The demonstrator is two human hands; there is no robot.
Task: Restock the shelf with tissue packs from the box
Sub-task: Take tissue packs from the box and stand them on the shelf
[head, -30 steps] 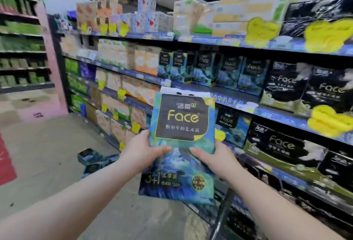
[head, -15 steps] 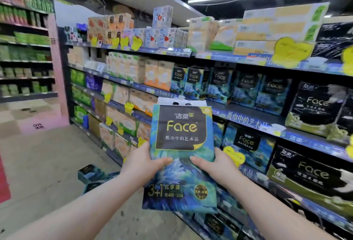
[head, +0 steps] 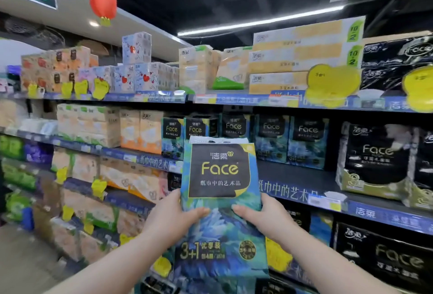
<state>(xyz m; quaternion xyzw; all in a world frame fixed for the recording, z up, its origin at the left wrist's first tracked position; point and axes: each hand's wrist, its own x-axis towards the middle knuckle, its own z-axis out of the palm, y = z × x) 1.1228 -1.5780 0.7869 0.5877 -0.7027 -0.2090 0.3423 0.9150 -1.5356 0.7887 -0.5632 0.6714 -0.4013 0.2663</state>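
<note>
**While facing the shelf (head: 375,213), holding one tissue pack (head: 220,176) in both hands**

Gripping the tissue pack upright, label forward, in mid-air just before the front edge of the shelf's middle board. Clasping its left side with the left hand (head: 173,217), laying that thumb flat across the printed front. Clasping its right side with the right hand (head: 266,220), pressing that thumb on the front likewise, both thumb tips lying near each other at the pack's middle. Hiding the remaining fingers behind the pack. Covering, with the pack's top, part of a row of matching packs (head: 307,141) standing at the back of the middle board. Leaving bare board showing right of the pack, between that row and the front edge. Facing also black packs (head: 375,160) standing toward that board's right end, and yellow tags (head: 332,83) hanging from the top board's front edge.
</note>
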